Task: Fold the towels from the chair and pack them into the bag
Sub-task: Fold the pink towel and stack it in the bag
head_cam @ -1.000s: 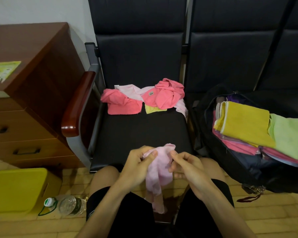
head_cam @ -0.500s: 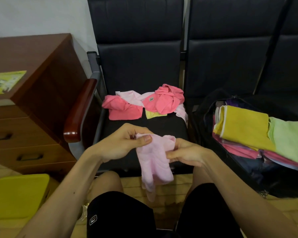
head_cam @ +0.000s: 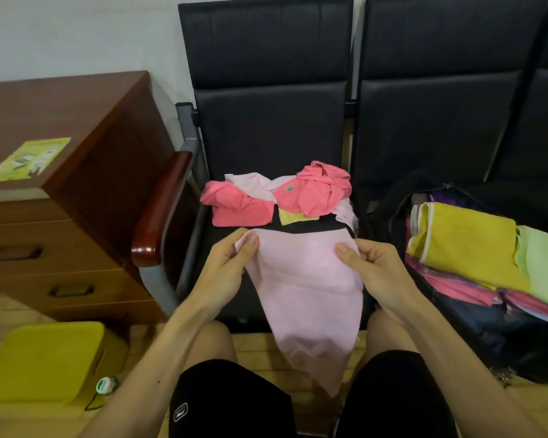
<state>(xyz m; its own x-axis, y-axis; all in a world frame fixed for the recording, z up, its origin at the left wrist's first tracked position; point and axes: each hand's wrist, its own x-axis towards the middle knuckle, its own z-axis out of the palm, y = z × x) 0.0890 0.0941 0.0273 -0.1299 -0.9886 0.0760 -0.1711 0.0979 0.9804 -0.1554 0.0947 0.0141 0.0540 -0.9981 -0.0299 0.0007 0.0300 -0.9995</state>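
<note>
Pale pink towel: held spread before the front edge of the chair, top hem stretched crosswise, long axis hung downward between the knees. Its upper corners are pinched by the left hand on the chair's armrest side and the right hand on the opposite side, both level. The bag is placed right of the chair, so the right hand is judged nearer for packing.
</note>
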